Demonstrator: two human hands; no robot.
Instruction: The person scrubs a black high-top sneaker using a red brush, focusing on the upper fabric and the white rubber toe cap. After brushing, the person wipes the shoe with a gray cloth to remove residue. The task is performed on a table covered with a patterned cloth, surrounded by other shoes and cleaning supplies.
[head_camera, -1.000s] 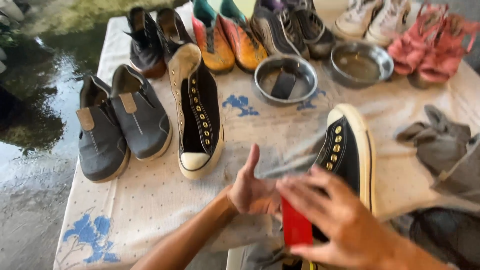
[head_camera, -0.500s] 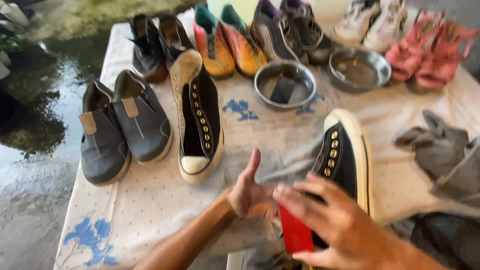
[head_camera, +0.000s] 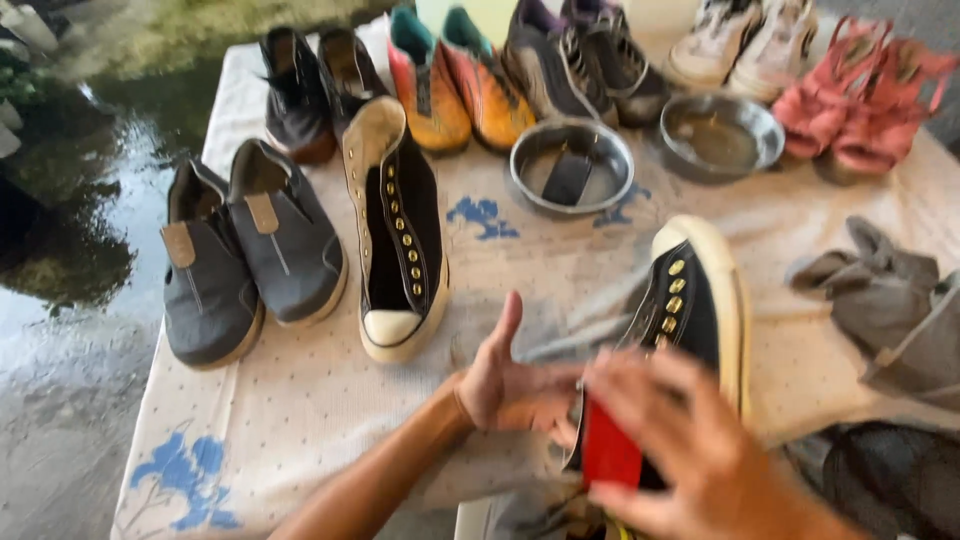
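The left hand (head_camera: 515, 385) gripped the heel side of a black sneaker (head_camera: 690, 310) lying on the worktop (head_camera: 300, 420); the right hand (head_camera: 690, 460), fingers curled, pressed a red block (head_camera: 608, 450) against it.

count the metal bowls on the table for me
2. One metal bowl sits mid-table with a dark flat object lying in it; the other metal bowl is to its right, beside the pink sandals. Nothing suggests more, though the table's near edge is partly hidden.

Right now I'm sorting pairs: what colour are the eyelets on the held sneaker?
Gold, on the black sneaker; head view.
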